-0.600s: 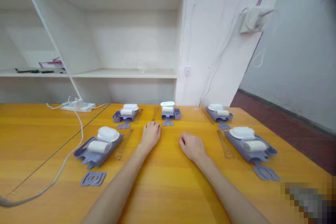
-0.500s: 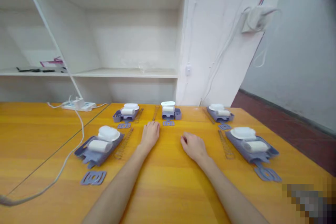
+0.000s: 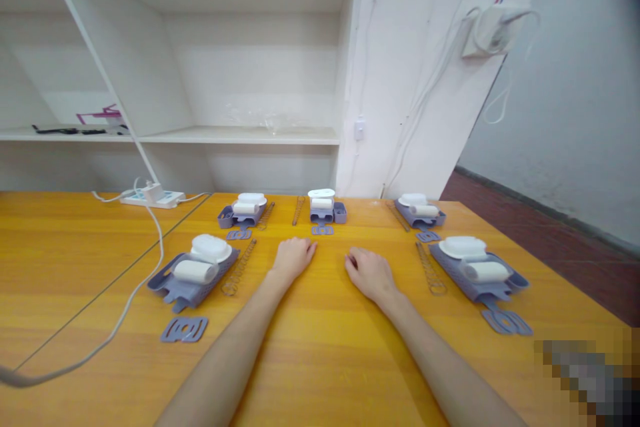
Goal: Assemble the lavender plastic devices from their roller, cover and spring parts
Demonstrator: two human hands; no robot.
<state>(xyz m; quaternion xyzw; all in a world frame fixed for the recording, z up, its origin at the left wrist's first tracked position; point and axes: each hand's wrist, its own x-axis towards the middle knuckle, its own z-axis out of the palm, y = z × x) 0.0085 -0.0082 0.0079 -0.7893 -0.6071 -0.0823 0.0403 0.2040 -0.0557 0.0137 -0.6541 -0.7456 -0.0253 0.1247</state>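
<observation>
The worktop (image 3: 320, 360) ends along a slanting right edge, and the front right tray (image 3: 490, 294) lies near it, while the far right tray (image 3: 429, 221) is close to the far corner. At the back, the middle tray (image 3: 321, 218) and far left tray (image 3: 245, 219) stand near the far edge, and a cable (image 3: 120, 320) crosses the left side beyond the front left tray (image 3: 187, 295). Each of the five carries a white roller and a white oval piece (both tilt with the tray in the front pair). Bare wood stretches between the forearms and on toward the wearer, giving the most room for moving; sideways, the left coil spring (image 3: 239, 270) limits the left hand (image 3: 295, 257) and the right coil spring (image 3: 431, 272) stands a little farther from the right hand (image 3: 371, 273). The right fingers are curled into a loose fist; the left ones are bent, their tips hidden, so I cannot tell how tightly they close. Compared with half a second ago, the left hand has turned inward, narrowing the gap to the right hand, which has hardly changed; the trays keep their arrangement.
</observation>
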